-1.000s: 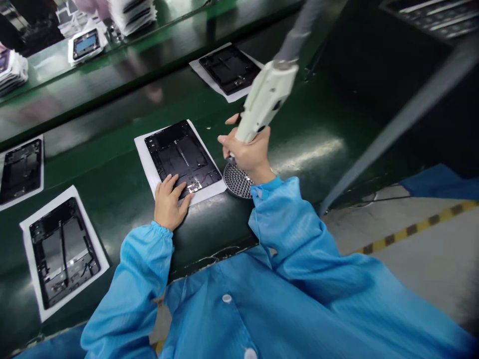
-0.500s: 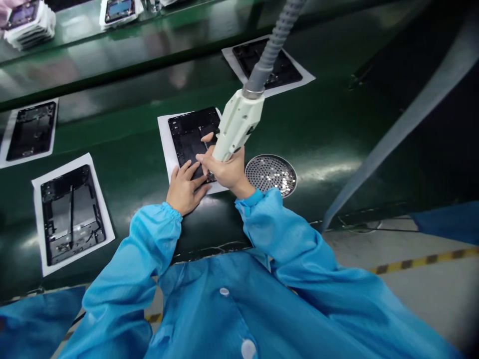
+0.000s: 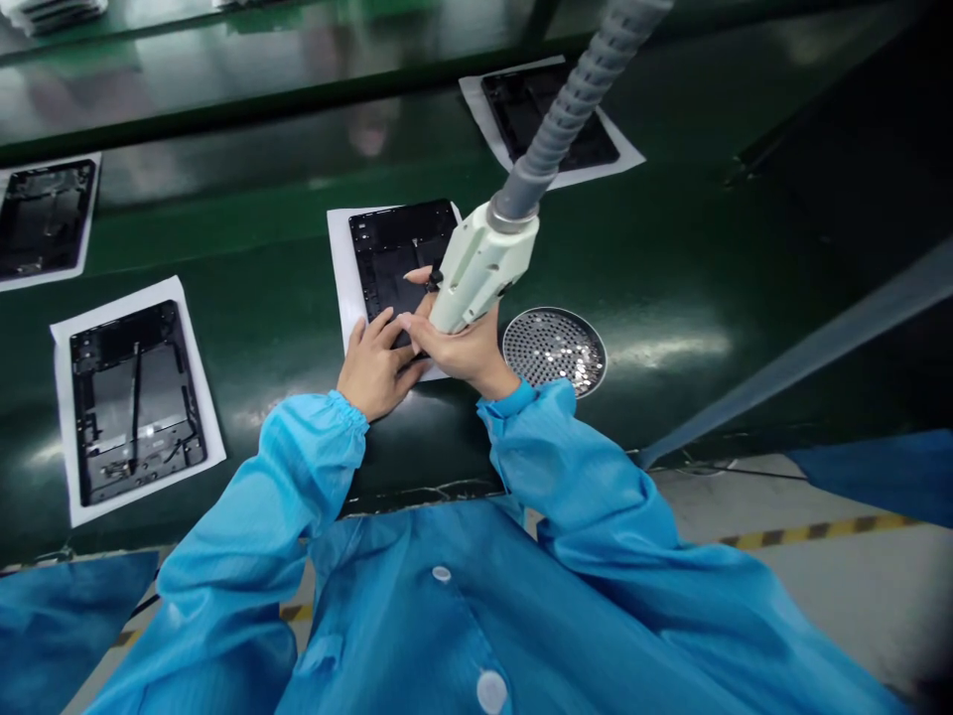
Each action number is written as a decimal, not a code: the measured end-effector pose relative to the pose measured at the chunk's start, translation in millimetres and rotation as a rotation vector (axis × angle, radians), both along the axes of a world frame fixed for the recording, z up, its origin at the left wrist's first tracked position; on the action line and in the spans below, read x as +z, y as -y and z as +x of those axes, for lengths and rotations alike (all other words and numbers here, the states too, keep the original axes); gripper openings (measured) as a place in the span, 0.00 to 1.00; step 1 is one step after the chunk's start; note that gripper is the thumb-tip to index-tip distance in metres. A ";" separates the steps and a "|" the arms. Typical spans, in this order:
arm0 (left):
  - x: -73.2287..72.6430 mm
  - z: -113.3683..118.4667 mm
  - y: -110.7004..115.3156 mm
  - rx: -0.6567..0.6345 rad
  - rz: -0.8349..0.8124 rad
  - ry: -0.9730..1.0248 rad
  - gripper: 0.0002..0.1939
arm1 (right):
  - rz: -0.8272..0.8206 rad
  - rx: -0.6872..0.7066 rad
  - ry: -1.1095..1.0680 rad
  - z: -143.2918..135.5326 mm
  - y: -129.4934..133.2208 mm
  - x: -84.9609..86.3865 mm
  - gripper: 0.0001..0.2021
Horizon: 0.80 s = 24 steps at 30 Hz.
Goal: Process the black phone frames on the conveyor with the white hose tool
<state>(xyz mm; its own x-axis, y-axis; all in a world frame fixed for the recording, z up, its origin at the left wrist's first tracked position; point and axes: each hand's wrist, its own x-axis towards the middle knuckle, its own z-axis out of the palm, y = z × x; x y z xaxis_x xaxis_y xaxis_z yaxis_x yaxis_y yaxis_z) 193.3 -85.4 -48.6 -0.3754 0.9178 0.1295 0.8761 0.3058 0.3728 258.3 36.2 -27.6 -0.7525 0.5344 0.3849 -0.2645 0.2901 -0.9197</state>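
My right hand (image 3: 473, 350) is wrapped round a white electric screwdriver (image 3: 487, 263) with a grey ribbed hose at its top. The screwdriver leans over the near right part of an opened black tablet (image 3: 406, 228), and its tip is hidden behind my fingers. Under the tablet lies a white sheet (image 3: 342, 253). My left hand (image 3: 377, 367) rests with fingers stretched out on the tablet's near edge. Just right of my right wrist sits a round metal tray (image 3: 555, 348) with many holes and small shiny pieces, probably screws.
Left on the green bench (image 3: 275, 298), another opened tablet (image 3: 139, 402) lies on a white sheet, with one more (image 3: 45, 218) behind it. A further tablet (image 3: 596, 139) lies at the back right. A grey strap (image 3: 789, 362) slants across the right side.
The view has shifted slightly, so the bench things appear displaced. The screwdriver stands at nearly the same place over the tablet, in my right hand. My left hand stays on the tablet.
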 end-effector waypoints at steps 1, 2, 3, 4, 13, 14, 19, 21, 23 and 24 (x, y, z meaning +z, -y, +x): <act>0.0 0.2 -0.1 -0.001 0.002 0.003 0.15 | -0.012 0.003 0.007 0.8 -0.3 0.1 0.16; 0.1 0.4 -0.2 -0.001 0.003 0.005 0.15 | -0.023 0.003 0.013 1.4 -0.8 0.1 0.16; 0.3 0.6 -0.4 -0.002 0.005 0.006 0.15 | -0.030 0.000 0.016 1.9 -1.2 0.0 0.16; 0.5 0.8 -0.5 -0.002 0.006 0.006 0.15 | -0.036 -0.004 0.016 2.3 -1.7 -0.2 0.16; 0.8 1.3 -0.7 -0.005 0.000 0.012 0.15 | -0.021 -0.012 0.017 2.7 -1.3 -1.4 0.16; 0.6 1.3 -0.8 -0.005 0.003 0.013 0.15 | -0.018 -0.008 0.013 2.7 -1.2 -1.4 0.15; 0.9 1.2 -1.1 -0.002 0.002 0.022 0.14 | -0.024 -0.011 0.023 3.1 -1.7 -1.5 0.15; 1.4 1.1 -1.4 -0.004 -0.002 0.024 0.15 | -0.029 -0.014 0.008 2.9 -2.1 -2.0 0.14; 1.8 1.0 -1.6 -0.007 -0.005 0.023 0.15 | -0.027 -0.007 -0.012 2.7 -2.3 -2.7 0.14; 1.9 1.0 -1.7 -0.007 -0.006 0.023 0.15 | -0.024 -0.002 -0.018 2.6 -2.3 -3.0 0.13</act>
<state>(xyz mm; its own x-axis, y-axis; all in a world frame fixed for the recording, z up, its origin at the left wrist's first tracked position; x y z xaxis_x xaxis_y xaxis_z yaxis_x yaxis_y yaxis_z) 194.3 -83.7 -46.7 -0.3721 0.9210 0.1154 0.8691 0.3021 0.3915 260.9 38.5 -30.6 -0.7443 0.5451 0.3858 -0.2808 0.2686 -0.9214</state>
